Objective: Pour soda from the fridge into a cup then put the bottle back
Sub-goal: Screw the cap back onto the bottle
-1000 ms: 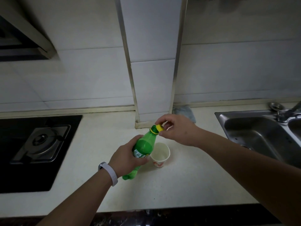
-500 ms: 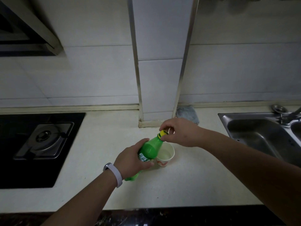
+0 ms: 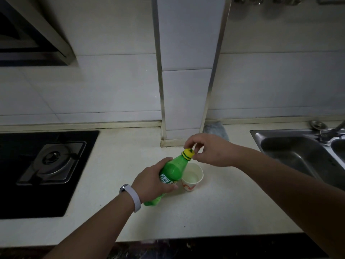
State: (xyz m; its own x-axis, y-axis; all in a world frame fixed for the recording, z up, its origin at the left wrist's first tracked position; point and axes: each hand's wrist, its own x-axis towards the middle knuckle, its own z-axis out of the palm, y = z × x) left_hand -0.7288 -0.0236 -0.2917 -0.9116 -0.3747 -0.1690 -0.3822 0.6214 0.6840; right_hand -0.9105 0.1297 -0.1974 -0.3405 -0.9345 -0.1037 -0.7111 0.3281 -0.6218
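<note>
Bottle point(image 3: 172, 170) out of the fridge, on the counter point(image 3: 115, 165), tilted with neck toward 1 o'clock; left hand point(image 3: 153, 181) grips its body, right hand point(image 3: 211, 150) pinches the yellow cap point(image 3: 188, 153). Paper cup point(image 3: 192, 177) just beside at 3 o'clock; contents unclear, so can't tell uncapping or recapping. Return not done. Bottle glossy green plastic, ribbed cap; cup matte, tapered.

Bottle point(image 3: 172, 170) green, white label band; cap point(image 3: 188, 153) yellow. Cup point(image 3: 192, 177) just right of bottle: white, orange squiggle. Wristband point(image 3: 131, 197) white. Stove point(image 3: 43, 171) left of bottle: black.
</note>
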